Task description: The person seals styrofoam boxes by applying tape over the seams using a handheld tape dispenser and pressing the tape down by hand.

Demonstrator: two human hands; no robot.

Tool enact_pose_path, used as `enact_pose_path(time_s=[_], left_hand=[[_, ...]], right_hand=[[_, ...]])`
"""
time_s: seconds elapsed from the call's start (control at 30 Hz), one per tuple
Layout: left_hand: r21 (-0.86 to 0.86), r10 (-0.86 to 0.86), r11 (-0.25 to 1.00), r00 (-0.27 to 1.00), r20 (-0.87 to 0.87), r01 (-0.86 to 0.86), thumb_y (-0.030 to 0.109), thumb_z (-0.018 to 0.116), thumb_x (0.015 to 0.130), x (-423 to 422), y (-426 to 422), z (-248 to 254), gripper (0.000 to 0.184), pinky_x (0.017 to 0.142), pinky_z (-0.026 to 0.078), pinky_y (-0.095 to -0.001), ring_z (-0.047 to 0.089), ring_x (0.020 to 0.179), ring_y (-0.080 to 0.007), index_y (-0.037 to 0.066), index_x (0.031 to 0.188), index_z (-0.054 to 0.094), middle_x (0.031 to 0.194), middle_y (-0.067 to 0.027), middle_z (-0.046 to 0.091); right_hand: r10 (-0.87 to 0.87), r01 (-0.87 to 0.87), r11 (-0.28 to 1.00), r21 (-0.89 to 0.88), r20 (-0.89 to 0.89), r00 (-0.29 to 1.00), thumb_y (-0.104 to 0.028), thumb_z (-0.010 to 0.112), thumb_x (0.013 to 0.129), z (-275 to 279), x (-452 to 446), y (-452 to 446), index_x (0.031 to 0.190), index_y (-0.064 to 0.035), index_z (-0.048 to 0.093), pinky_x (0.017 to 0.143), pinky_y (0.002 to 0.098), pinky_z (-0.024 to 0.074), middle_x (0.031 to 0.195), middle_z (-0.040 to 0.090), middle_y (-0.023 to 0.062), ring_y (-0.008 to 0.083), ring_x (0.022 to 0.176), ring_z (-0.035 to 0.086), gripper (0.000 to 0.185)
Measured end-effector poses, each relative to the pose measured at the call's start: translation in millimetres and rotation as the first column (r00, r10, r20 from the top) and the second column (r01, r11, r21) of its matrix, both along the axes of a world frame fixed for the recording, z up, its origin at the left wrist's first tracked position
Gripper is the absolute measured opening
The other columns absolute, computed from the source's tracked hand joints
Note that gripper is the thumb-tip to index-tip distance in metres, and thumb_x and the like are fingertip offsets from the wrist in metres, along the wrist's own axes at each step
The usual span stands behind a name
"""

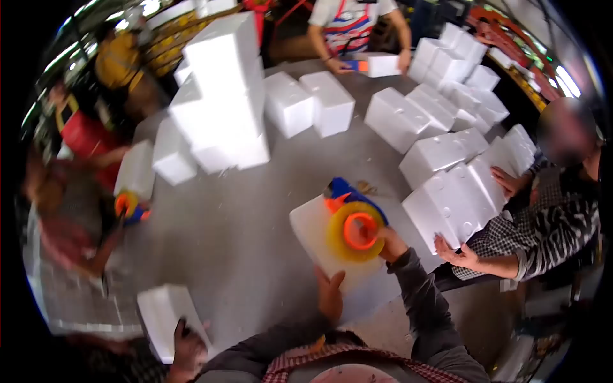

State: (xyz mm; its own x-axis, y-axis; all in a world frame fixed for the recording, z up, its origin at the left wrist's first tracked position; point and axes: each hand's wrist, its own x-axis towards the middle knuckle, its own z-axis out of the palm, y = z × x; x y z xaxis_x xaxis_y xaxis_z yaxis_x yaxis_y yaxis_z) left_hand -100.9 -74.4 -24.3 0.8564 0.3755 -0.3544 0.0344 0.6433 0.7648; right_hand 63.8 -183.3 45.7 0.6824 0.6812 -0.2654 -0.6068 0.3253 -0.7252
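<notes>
A white foam box (pixel 311 231) lies on the grey table (pixel 242 223) in front of me, tilted to the left. Over its top is a tape dispenser (pixel 359 231), blue and orange, with a yellow roll of tape. My right hand (pixel 391 245) is closed round the dispenser at its right side. My left hand (pixel 330 292) rests at the near left edge of the box, thumb and fingers spread apart.
White boxes (pixel 223 96) are stacked at the back left, more (pixel 447 191) at the right. Co-workers stand round the table: one at the right touches boxes, one at the back (pixel 353 25) and one at the left hold dispensers. Another's hand (pixel 189 345) is on a box at the lower left.
</notes>
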Motion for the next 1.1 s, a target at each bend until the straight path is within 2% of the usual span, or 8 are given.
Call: enact_pose_path(time_s=[0.17, 0.27, 0.3, 0.4, 0.6, 0.7, 0.87, 1.1], left_hand=[[-0.127, 0.217, 0.971, 0.971, 0.097, -0.205, 0.019, 0.057, 0.086, -126.9, -9.8, 25.2, 0.083, 0.093, 0.04, -0.0392, 0.034, 0.123, -0.0292, 0.01, 0.14, -0.006, 0.136, -0.015, 0.029], [0.274, 0.05, 0.957, 0.879, -0.474, 0.093, 0.031, 0.051, 0.09, -143.2, 37.1, 55.5, 0.06, 0.089, 0.04, -0.0361, 0.045, 0.108, -0.023, 0.007, 0.134, 0.019, 0.121, -0.0099, 0.042], [0.372, 0.38, 0.898, 0.841, -0.385, -0.235, 0.033, 0.046, 0.093, -135.6, 47.6, 82.6, 0.046, 0.085, 0.04, -0.0336, 0.051, 0.098, -0.0174, 0.006, 0.129, 0.036, 0.111, -0.0063, 0.052], [-0.007, 0.124, 0.992, 0.992, -0.029, -0.124, 0.048, 0.041, 0.092, -135.5, 72.5, 175.0, 0.046, 0.082, 0.037, -0.0304, 0.049, 0.097, -0.0115, 0.009, 0.114, 0.049, 0.104, -0.0006, 0.055], [-0.073, -0.127, 0.989, 0.989, 0.071, 0.132, 0.039, 0.048, 0.091, -104.2, 97.6, 204.5, 0.036, 0.083, 0.039, -0.0264, 0.053, 0.089, -0.0097, 0.006, 0.1, 0.058, 0.092, 0.0007, 0.059], [0.227, -0.205, 0.957, 0.974, 0.1, 0.179, 0.008, 0.055, 0.087, -90.7, 128.7, 187.4, 0.013, 0.074, 0.046, -0.0236, 0.058, 0.077, -0.0103, 0.001, 0.095, 0.062, 0.084, -0.0025, 0.063], [0.714, -0.04, 0.695, 0.988, 0.151, -0.081, 0.003, 0.051, 0.085, -31.4, 266.8, 131.0, 0.012, 0.069, 0.046, -0.0243, 0.056, 0.074, -0.0097, 0.001, 0.09, 0.063, 0.079, -0.0028, 0.062], [0.477, -0.308, 0.768, 0.899, -0.31, 0.428, 0.019, 0.059, 0.086, -34.9, 214.8, 0.7, 0.022, 0.066, 0.045, -0.0275, 0.052, 0.071, -0.0092, -0.002, 0.09, 0.057, 0.076, -0.0009, 0.058]], right_hand=[[0.301, -0.296, 0.952, -0.075, 0.068, 0.951, 0.003, 0.055, 0.071, 29.8, -92.3, 32.1, 0.131, -0.0031, 0.037, 0.094, 0.0298, 0.0403, 0.121, 0.051, 0.0087, 0.0196, 0.11, 0.05, 0.062], [0.15, -0.143, 0.989, -0.045, 0.314, 0.938, 0.002, 0.056, 0.068, 64.6, -106.8, 33.1, 0.133, -0.0047, 0.033, 0.095, 0.0306, 0.0382, 0.122, 0.049, 0.0094, 0.0196, 0.111, 0.047, 0.069], [0.173, -0.169, 0.985, -0.041, 0.33, 0.928, 0.002, 0.056, 0.068, 75.0, -111.7, 31.1, 0.133, -0.0047, 0.033, 0.095, 0.0306, 0.0382, 0.122, 0.049, 0.0094, 0.0196, 0.111, 0.047, 0.069], [0.086, -0.036, 0.995, -0.096, 0.593, 0.801, -0.001, 0.059, 0.069, 91.0, -139.8, 10.0, 0.131, -0.0047, 0.034, 0.096, 0.0325, 0.0375, 0.119, 0.049, 0.0105, 0.0204, 0.111, 0.047, 0.067], [0.268, 0.25, 0.939, -0.236, 0.958, -0.102, -0.008, 0.067, 0.064, 121.9, -156.3, -10.3, 0.122, 0.0001, 0.039, 0.095, 0.0406, 0.0386, 0.112, 0.05, 0.0168, 0.0286, 0.102, 0.053, 0.065], [0.276, 0.395, 0.86, -0.323, 0.946, 0.172, -0.002, 0.069, 0.057, 122.8, -177.8, -18.1, 0.116, -0.0055, 0.048, 0.086, 0.0408, 0.0433, 0.109, 0.052, 0.0177, 0.0321, 0.094, 0.057, 0.062], [0.514, 0.622, 0.691, -0.367, 0.856, -0.066, 0.001, 0.068, 0.054, 155.0, -171.5, -49.6, 0.115, -0.0089, 0.053, 0.076, 0.0377, 0.0477, 0.108, 0.046, 0.0178, 0.0338, 0.091, 0.054, 0.064], [0.636, 0.553, 0.574, -0.603, 0.755, 0.163, -0.002, 0.066, 0.059, 146.8, -181.9, -70.9, 0.116, -0.0083, 0.052, 0.076, 0.0389, 0.0467, 0.107, 0.045, 0.0178, 0.0338, 0.091, 0.052, 0.059]])
